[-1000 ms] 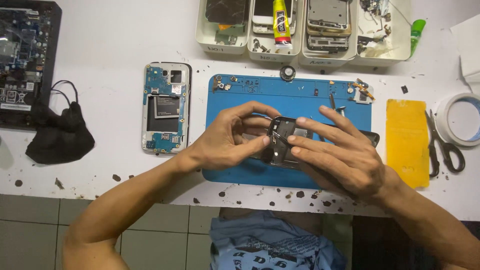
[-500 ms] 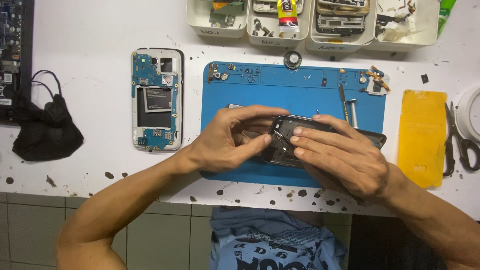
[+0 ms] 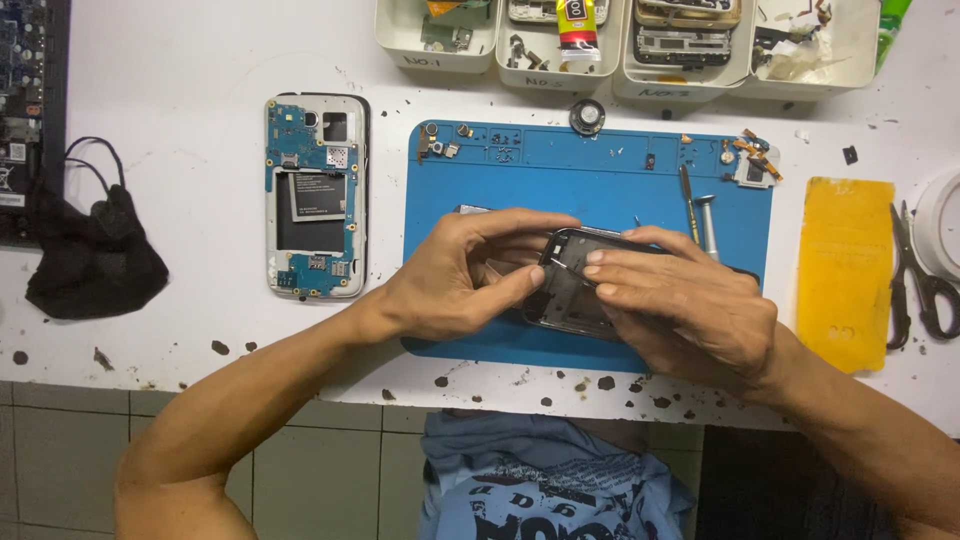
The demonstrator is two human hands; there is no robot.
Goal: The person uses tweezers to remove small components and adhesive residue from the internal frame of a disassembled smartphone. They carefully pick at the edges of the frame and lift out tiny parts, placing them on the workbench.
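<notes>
At the far left a dark circuit board [image 3: 25,110] is cut off by the edge, with a black cloth mask [image 3: 95,255] below it on the white tabletop [image 3: 200,60]. Next lies an opened phone [image 3: 317,195], its insides blue. Over the blue mat [image 3: 600,175], the left hand [image 3: 455,275] and right hand [image 3: 680,295] both clamp their fingers on a dark phone frame [image 3: 565,290], half hidden. A yellow pad [image 3: 845,270] and scissors [image 3: 925,280] lie right; white trays [image 3: 620,45] are cropped above.

Phone repair bench: blue mat [image 3: 600,170], parts trays [image 3: 440,50].
</notes>
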